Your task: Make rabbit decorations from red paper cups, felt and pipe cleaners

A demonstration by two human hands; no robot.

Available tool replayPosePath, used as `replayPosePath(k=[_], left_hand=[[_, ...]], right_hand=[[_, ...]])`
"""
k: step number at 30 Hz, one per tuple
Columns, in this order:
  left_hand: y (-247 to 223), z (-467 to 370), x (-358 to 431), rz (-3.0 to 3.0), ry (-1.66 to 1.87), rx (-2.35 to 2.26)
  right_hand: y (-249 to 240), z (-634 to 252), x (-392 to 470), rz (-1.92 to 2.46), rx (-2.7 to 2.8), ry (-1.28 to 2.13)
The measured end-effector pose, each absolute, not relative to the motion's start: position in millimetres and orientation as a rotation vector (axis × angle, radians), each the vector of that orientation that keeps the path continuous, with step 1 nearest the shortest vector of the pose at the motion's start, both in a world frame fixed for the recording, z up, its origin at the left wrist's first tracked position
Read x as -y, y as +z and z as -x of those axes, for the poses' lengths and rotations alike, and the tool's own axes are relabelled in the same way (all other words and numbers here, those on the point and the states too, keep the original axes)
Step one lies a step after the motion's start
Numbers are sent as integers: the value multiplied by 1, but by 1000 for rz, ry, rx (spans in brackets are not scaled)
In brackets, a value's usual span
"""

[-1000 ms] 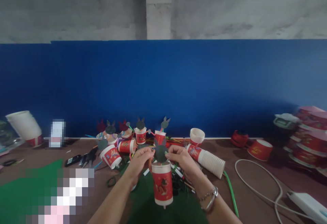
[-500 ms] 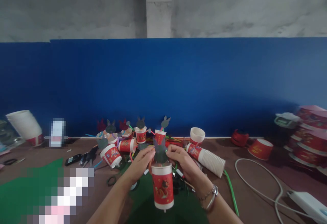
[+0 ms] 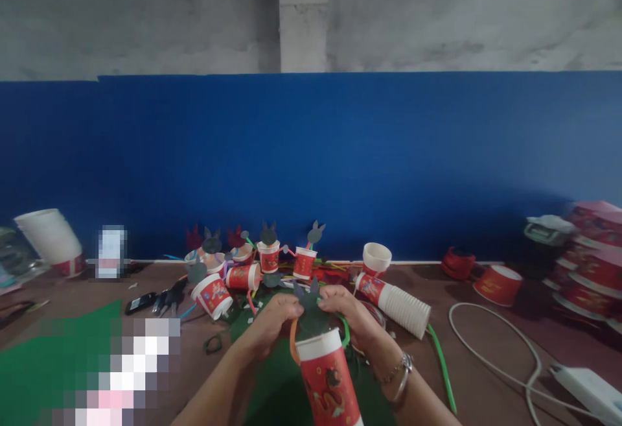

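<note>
In the head view, my left hand [image 3: 278, 318] and my right hand [image 3: 350, 312] pinch the two sides of a dark grey paper rabbit-head cutout [image 3: 310, 314] near its ears. Below it hangs a red-and-white paper cup [image 3: 328, 380] with a printed figure, tilted so that its base points down and to the right, partly out of frame. An orange strip [image 3: 293, 342] curves at the cup's left side, and a green strip [image 3: 346, 332] at its right. How the head joins the cup is hidden.
Several finished-looking cup figures, one a red cup with a rabbit head [image 3: 305, 262], stand by the blue partition [image 3: 311, 153]. A stack of paper cups [image 3: 401, 309] lies to the right, near a white cable [image 3: 490, 312]. Keys [image 3: 170, 297] lie left; a green sheet [image 3: 97, 322] is beyond them.
The cup has swung from upright to tilted, its base moving down and right. Both hands and the rabbit head have come slightly lower, and the orange and green strips show more clearly.
</note>
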State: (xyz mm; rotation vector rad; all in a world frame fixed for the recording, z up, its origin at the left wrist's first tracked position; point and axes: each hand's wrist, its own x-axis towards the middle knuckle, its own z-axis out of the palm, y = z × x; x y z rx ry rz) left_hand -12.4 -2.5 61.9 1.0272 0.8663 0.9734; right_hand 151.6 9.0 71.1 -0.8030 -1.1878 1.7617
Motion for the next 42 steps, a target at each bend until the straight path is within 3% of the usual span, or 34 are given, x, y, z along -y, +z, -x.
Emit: replayPosePath(k=[9,13,18,24,35,42], left_hand=[[57,16,-7,-1268,961,-991],[56,32,-23,-1592,892,-1104],[46,52,-30,-1775,569,-1275],[33,58,-30,-1744,358,-1293],[16,62,-40,-1683,362,-1452],[22,73,-39,-1670,324,-1494]], right_hand=[[60,-148,-19,848,1440,1527],[52,-145,-27,1005,1722,1253],[33,-144,-34,1255,2068,1001],[21,-148,-34,1386,2206,971],[27,-151,-31,1610,2209,794],[27,-153,-36,1577,2229,862]])
